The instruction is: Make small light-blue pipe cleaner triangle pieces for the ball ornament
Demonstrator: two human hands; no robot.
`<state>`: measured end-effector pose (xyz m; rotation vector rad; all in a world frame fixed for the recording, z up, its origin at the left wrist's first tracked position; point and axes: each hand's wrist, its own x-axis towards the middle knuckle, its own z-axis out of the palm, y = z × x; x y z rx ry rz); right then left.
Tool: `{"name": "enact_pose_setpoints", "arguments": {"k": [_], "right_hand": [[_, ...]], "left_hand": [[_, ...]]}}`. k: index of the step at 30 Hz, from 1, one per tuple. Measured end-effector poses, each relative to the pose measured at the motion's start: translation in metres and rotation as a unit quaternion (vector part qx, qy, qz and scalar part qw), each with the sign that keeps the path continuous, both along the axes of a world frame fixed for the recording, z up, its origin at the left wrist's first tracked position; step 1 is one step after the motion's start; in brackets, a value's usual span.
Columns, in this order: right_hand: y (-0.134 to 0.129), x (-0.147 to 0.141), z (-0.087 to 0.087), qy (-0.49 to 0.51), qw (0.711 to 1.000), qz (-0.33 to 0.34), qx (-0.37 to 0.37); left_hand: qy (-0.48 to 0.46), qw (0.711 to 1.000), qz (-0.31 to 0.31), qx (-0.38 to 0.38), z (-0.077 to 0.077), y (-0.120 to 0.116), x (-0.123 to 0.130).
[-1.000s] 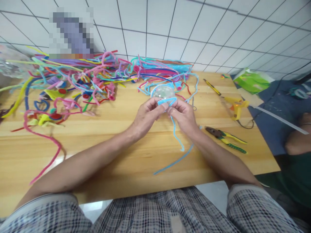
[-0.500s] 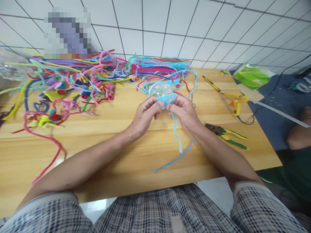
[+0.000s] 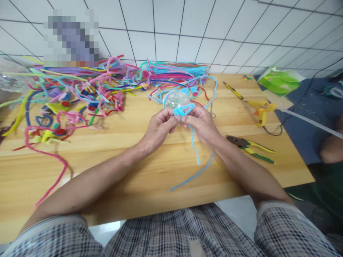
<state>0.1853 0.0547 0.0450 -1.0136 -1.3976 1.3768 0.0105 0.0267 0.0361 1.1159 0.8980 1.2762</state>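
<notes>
Pinching blue stem (image 3: 177,111) in left hand (image 3: 160,125) and right hand (image 3: 203,124); folded crosswise between both, trailing nearward beside right.

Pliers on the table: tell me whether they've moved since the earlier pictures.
No; the pliers keep the same place relative to the table and its right edge.

Wooden table (image 3: 120,132) bearing pliers (image 3: 244,143), pipe cleaners (image 3: 171,76), perhaps scissors (image 3: 213,115)

The person wears a short-sleeved shirt (image 3: 158,232) in dark-and-white plaid, its sleeves (image 3: 53,238) edged with plain pale bands (image 3: 276,205).
</notes>
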Motion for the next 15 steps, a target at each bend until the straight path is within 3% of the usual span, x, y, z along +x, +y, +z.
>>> {"name": "enact_pose_setpoints", "arguments": {"k": [9,15], "right_hand": [[-0.004,0.0,0.006,-0.022,0.999,0.045,-0.014],[-0.001,0.002,0.011,0.025,0.996,0.06,-0.059]], "left_hand": [[0.017,1.0,0.016,0.014,0.005,0.004,-0.007],[0.003,1.0,0.026,0.016,0.008,0.005,-0.007]]}}
